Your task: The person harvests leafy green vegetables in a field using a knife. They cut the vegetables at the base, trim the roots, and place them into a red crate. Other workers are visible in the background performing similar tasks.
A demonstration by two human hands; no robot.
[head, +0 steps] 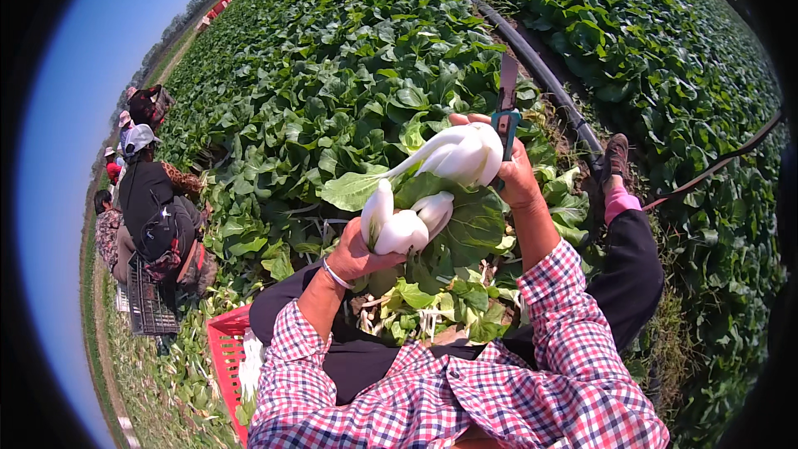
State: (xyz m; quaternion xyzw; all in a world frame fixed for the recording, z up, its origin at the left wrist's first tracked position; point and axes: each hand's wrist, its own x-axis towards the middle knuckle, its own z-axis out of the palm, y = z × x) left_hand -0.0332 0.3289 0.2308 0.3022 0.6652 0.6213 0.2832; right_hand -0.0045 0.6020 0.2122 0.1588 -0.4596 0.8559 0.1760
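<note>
My left hand [355, 257] grips a cluster of white-stemmed bok choy [402, 234], its pale bases facing up and its green leaves hanging below. In my right hand [522, 178] is another bok choy [466, 153], its thick white base turned to the right and one leafy stalk reaching left. The same hand also holds a knife with a teal handle [506, 121], its rusty blade pointing up and away from me. The two bunches are close together, and leaves overlap between them. Some of my right fingers are hidden behind the vegetable.
Cut leaves [430, 315] litter the ground between my legs. A red plastic crate [221, 349] stands at my left, with white stems inside. A black hose [542, 72] runs through the leafy rows [361, 75]. Several people work at left, one [149, 199] seated on a black crate [149, 305].
</note>
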